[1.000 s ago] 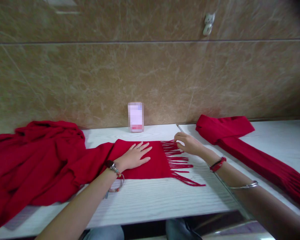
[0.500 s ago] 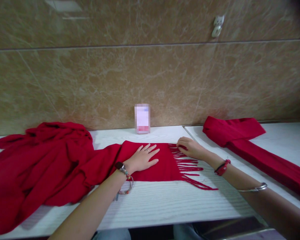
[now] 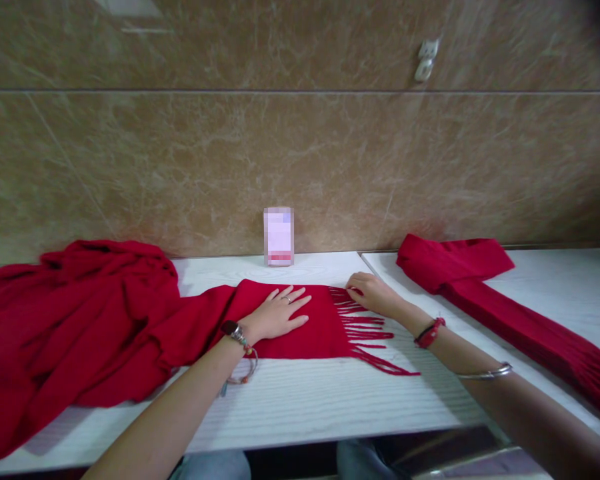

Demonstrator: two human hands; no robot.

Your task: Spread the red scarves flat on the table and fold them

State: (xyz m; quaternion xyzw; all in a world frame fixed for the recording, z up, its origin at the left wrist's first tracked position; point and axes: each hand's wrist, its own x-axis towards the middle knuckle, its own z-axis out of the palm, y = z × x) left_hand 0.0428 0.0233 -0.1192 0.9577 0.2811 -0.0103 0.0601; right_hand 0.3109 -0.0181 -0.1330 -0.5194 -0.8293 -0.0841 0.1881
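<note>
A red scarf (image 3: 215, 313) lies across the white table (image 3: 305, 400), its fringed end (image 3: 370, 330) spread flat in the middle and the rest bunched in a heap at the left. My left hand (image 3: 277, 312) rests flat on the flat part, fingers stretched out and apart. My right hand (image 3: 373, 293) sits at the top of the fringe with its fingers curled onto the tassels; whether it pinches any strand is hidden.
A second red scarf (image 3: 485, 293) lies folded lengthwise on the adjoining table at the right. A small pink-and-white card (image 3: 279, 236) stands against the brown marble wall behind the scarf. The table's front edge runs just below my forearms.
My hands have barely moved on the scarf; the right hand stays at the top of the fringe. The view has shifted slightly with my head.
</note>
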